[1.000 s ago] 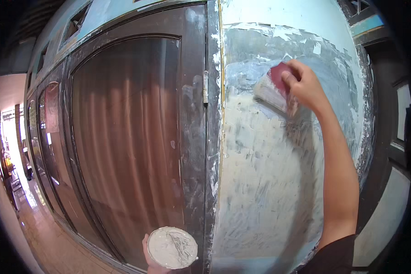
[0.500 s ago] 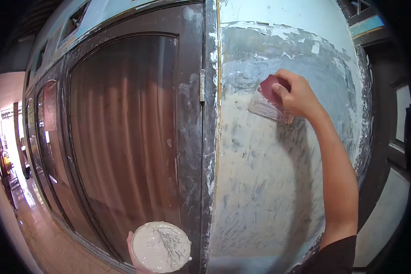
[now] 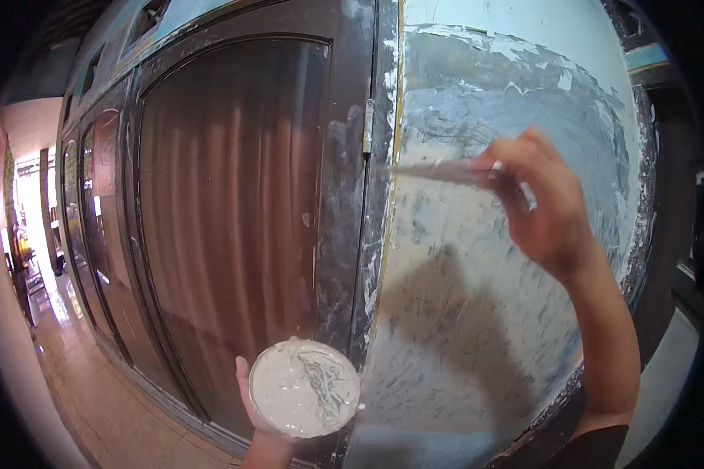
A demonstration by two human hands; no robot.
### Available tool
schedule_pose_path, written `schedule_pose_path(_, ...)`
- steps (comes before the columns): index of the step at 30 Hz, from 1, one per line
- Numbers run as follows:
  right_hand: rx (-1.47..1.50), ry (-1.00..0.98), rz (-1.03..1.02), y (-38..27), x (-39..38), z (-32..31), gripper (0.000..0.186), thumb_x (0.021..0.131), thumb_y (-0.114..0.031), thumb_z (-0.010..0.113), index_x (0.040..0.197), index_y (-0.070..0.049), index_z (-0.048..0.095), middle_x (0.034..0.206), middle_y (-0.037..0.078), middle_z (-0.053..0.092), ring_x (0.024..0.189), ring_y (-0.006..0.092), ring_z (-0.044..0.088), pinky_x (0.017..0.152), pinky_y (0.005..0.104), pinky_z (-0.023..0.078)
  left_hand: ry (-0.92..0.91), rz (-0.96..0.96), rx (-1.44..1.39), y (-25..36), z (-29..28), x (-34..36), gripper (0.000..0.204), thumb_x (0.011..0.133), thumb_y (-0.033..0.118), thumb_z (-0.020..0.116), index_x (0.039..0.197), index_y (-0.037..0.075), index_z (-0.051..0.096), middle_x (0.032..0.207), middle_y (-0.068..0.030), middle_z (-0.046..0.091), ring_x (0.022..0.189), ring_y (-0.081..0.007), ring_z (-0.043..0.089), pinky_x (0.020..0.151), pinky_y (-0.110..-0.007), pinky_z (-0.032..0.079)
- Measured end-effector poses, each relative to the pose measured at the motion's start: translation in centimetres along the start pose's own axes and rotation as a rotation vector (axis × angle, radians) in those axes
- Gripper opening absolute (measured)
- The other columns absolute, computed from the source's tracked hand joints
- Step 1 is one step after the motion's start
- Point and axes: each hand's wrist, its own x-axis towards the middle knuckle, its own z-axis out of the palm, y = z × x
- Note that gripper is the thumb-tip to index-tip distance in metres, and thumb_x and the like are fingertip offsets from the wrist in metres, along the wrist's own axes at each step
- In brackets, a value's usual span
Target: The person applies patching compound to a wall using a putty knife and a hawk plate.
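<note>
A dark door [image 3: 339, 227] with pale smears stands left of centre, brown curtain [image 3: 227, 211] folds showing through its pane [image 3: 281, 70]. A narrow hinge [image 3: 368, 125] sits on its right edge. At lower left, shiny floor tiles [image 3: 117, 391] lead toward a bright opening [image 3: 27, 191]; dark woodwork [image 3: 669, 203] borders the far right.

free air lies between the scraper [image 3: 446, 172] and the round container [image 3: 301, 391] below — a hand could pass there, in front of the wall [image 3: 477, 313]. farther right, the right forearm [image 3: 608, 336] bars the way, leading up to the right hand [image 3: 551, 215]. the door [image 3: 235, 195] stops any deeper reach (its hinge [image 3: 368, 127] sits near the scraper's blurred tip), and the left hand [image 3: 267, 433] blocks the container's left side.
</note>
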Motion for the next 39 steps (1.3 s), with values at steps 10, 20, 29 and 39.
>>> schedule_pose_path(10, 0.239, -0.365, -0.223, -10.0, -8.0, -0.7, 0.022, 0.076, -0.022, 0.068, 0.093, -0.007, 0.068, 0.080, -0.002, 0.060, 0.089, 0.0165, 0.058, 0.059, 0.0320, 0.040, -0.120, 0.127, -0.160, -4.3, 3.3, 2.3, 0.080, 0.101, 0.062, 0.035, 0.142, -0.006, 0.049, 0.141, -0.0219, 0.056, 0.130, -0.0380, 0.053, 0.114, -0.053, 0.039)
schedule_pose_path(20, 0.198, -0.364, -0.110, -10.8, -11.4, -3.9, 0.017, 0.076, -0.022, 0.068, 0.089, -0.011, 0.067, 0.079, -0.003, 0.060, 0.088, 0.0158, 0.059, 0.058, 0.0319, 0.039, -0.082, 0.060, -0.169, -7.9, 4.6, 0.3, 0.088, 0.099, 0.066, 0.037, 0.148, -0.008, 0.039, 0.147, -0.0255, 0.048, 0.135, -0.0405, 0.048, 0.116, -0.055, 0.035)
schedule_pose_path(29, 0.170, -0.348, -0.088, -11.6, -11.9, -5.6, 0.018, 0.076, -0.020, 0.067, 0.091, -0.010, 0.068, 0.081, -0.002, 0.062, 0.090, 0.0167, 0.060, 0.059, 0.0324, 0.039, -0.086, 0.026, -0.213, -9.3, 5.0, -1.1, 0.087, 0.098, 0.063, 0.040, 0.148, -0.008, 0.038, 0.145, -0.0263, 0.049, 0.133, -0.0406, 0.049, 0.116, -0.054, 0.035)
schedule_pose_path(39, 0.163, -0.352, -0.057, -11.9, -12.6, -6.8, 0.021, 0.078, -0.019, 0.067, 0.095, -0.009, 0.070, 0.079, -0.001, 0.061, 0.091, 0.0175, 0.061, 0.060, 0.0324, 0.039, -0.100, 0.045, -0.120, -10.4, 5.4, -1.6, 0.084, 0.100, 0.061, 0.039, 0.148, -0.008, 0.038, 0.147, -0.0252, 0.048, 0.135, -0.0391, 0.048, 0.117, -0.053, 0.034)
